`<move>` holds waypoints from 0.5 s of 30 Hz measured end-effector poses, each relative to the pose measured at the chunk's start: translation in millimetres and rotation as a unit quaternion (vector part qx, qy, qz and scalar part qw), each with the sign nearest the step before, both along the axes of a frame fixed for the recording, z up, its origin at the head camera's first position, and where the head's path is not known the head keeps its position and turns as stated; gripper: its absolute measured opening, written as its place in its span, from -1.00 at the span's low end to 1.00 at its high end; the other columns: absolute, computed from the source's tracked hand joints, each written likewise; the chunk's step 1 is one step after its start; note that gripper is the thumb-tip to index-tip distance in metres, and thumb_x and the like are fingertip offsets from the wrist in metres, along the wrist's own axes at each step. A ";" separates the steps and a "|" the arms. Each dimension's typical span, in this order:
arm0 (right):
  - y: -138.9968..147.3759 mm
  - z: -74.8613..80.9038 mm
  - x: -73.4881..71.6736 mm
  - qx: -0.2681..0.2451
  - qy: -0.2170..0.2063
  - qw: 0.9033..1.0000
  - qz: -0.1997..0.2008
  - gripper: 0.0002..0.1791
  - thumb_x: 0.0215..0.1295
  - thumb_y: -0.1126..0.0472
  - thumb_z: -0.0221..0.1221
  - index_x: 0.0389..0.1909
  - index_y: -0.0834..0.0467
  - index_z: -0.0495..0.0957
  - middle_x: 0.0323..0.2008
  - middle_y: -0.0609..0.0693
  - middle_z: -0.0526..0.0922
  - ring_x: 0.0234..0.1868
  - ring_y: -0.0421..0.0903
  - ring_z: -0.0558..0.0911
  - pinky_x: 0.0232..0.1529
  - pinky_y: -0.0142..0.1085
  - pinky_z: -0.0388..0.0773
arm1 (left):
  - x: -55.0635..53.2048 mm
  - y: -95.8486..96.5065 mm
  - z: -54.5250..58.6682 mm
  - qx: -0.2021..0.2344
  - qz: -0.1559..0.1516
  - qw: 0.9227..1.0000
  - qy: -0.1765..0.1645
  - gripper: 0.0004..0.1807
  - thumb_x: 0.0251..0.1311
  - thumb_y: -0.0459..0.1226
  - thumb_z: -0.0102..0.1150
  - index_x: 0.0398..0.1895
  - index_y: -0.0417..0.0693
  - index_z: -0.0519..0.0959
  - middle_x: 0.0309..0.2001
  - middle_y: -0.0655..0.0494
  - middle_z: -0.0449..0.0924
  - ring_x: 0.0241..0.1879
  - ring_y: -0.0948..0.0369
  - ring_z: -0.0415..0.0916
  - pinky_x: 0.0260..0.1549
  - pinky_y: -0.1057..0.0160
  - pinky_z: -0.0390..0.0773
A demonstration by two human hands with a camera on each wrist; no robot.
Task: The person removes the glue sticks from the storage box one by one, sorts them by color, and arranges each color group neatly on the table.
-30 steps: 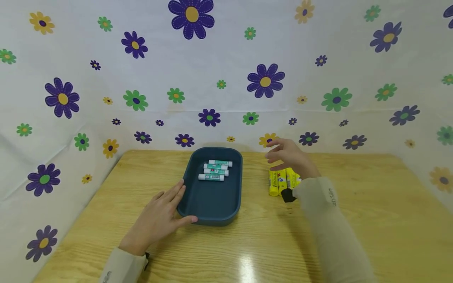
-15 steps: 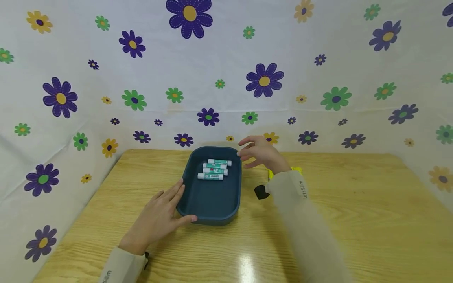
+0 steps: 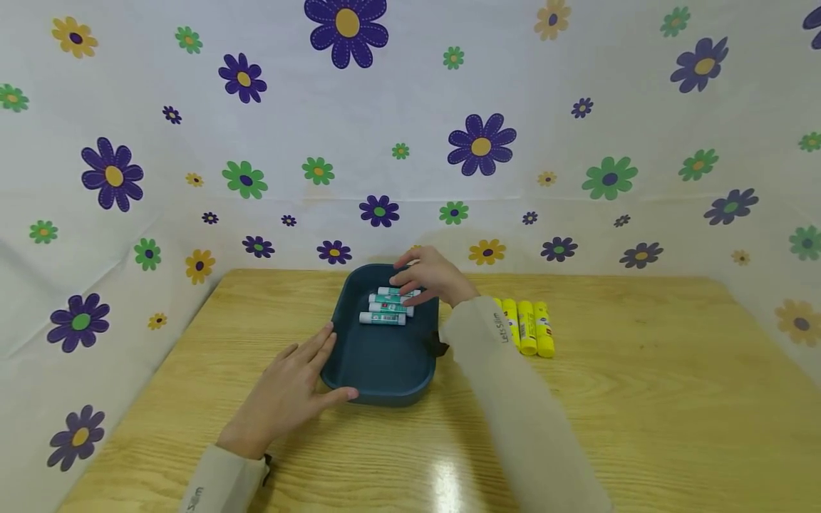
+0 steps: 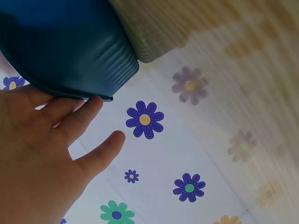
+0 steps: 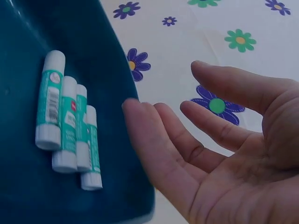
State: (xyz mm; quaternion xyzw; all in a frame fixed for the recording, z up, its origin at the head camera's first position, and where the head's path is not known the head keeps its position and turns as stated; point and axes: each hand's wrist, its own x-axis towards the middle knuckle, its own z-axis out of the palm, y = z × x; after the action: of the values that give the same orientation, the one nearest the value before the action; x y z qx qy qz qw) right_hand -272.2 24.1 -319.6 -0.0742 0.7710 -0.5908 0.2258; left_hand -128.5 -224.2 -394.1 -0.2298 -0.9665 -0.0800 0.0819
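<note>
A dark blue tray (image 3: 381,367) sits on the table with several green-and-white glue sticks (image 3: 383,318) lying side by side in its far half. My left hand (image 3: 282,392) rests against the tray's near-left rim, fingers and thumb spread; the left wrist view shows the fingertips (image 4: 96,103) at the rim. Over the tray's far right part hovers my right hand (image 3: 432,278), its fingers loosely bent and holding nothing. In the right wrist view that hand (image 5: 233,154) is apart from the green glue sticks (image 5: 69,123). Several yellow glue sticks (image 3: 527,329) lie right of the tray, partly behind the right sleeve.
The wooden table (image 3: 641,385) extends to both sides and toward me. A white cloth (image 3: 410,107) printed with flowers hangs behind it and at the sides. The right sleeve (image 3: 513,385) crosses the table's middle.
My right hand has moved left from above the yellow glue sticks to over the tray, bringing those sticks more into view. The left hand and the tray have stayed in place.
</note>
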 end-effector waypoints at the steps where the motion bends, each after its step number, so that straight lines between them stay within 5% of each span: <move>1: -2.9 -1.1 -0.6 0.002 -0.001 1.000 -0.002 -0.53 0.40 0.35 0.24 0.26 0.39 0.42 0.00 0.24 0.61 0.09 0.32 0.60 -0.02 -0.01 0.68 | 0.0 0.2 0.3 0.000 0.000 1.000 0.000 0.06 0.28 0.37 0.04 0.44 -0.41 0.31 0.51 -0.22 0.19 0.39 -0.13 0.33 0.27 -0.26 0.36; 8: -19.9 -11.1 -1.1 0.037 -0.004 0.999 -0.017 -0.67 0.39 0.31 0.26 0.09 0.34 0.50 -0.05 0.26 0.64 0.02 0.27 0.65 0.07 0.01 0.64 | -0.5 0.6 -0.3 0.000 -0.003 1.000 0.003 0.06 0.28 0.38 0.02 0.44 -0.41 0.32 0.50 -0.22 0.20 0.39 -0.12 0.33 0.26 -0.25 0.37; 15: -27.3 -17.1 -3.7 0.062 -0.022 0.998 -0.015 -0.66 0.43 0.24 0.24 0.11 0.33 0.53 0.02 0.31 0.66 0.02 0.21 0.66 0.12 0.00 0.61 | -0.4 -0.4 -1.7 -0.001 -0.006 1.000 0.016 0.07 0.28 0.39 0.00 0.42 -0.41 0.34 0.49 -0.23 0.23 0.37 -0.12 0.36 0.25 -0.24 0.40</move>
State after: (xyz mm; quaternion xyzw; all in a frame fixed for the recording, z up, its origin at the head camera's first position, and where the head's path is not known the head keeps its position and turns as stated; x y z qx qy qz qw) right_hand -275.9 -3.2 -336.7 -0.0359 0.8022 -0.5465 0.2377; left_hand -128.9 -224.5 -395.8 -0.2371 -0.9637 -0.0758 0.0967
